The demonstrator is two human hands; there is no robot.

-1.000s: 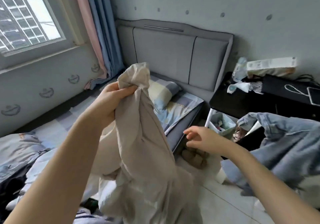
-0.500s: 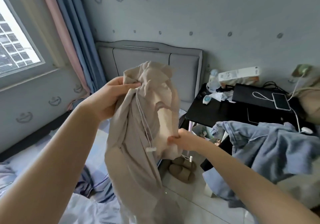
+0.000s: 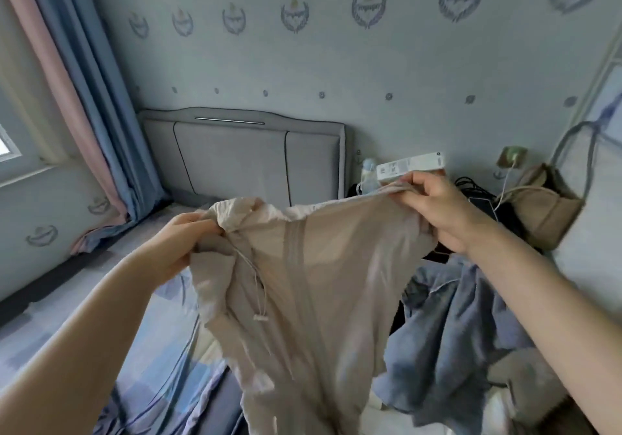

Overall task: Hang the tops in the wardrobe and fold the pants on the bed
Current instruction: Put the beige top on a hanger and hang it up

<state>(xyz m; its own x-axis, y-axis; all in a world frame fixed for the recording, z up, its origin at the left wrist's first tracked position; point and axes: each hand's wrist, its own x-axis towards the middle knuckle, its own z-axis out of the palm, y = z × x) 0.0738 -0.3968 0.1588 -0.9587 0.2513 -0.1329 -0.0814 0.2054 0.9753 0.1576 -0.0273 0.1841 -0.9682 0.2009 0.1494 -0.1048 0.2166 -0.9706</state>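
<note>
A beige garment with a drawstring [image 3: 313,286] hangs spread out in front of me, above the edge of the bed [image 3: 67,300]. My left hand [image 3: 181,242] grips its bunched top edge on the left side. My right hand [image 3: 434,209] pinches the other end of the top edge, held higher and to the right, so the fabric is stretched between both hands. A white cord with a toggle dangles from the left part. A blue denim garment [image 3: 461,340] lies in a heap at the lower right.
A grey padded headboard [image 3: 242,161] stands against the wall ahead. Blue and pink curtains [image 3: 84,97] hang at the left by the window. A dark bedside table [image 3: 488,209] with a white box [image 3: 410,165], cables and a tan bag [image 3: 545,205] sits at the right.
My right hand has risen and moved right with the garment's edge, spreading the fabric wide. My left hand has dropped lower. The view has tilted up toward the wall.
</note>
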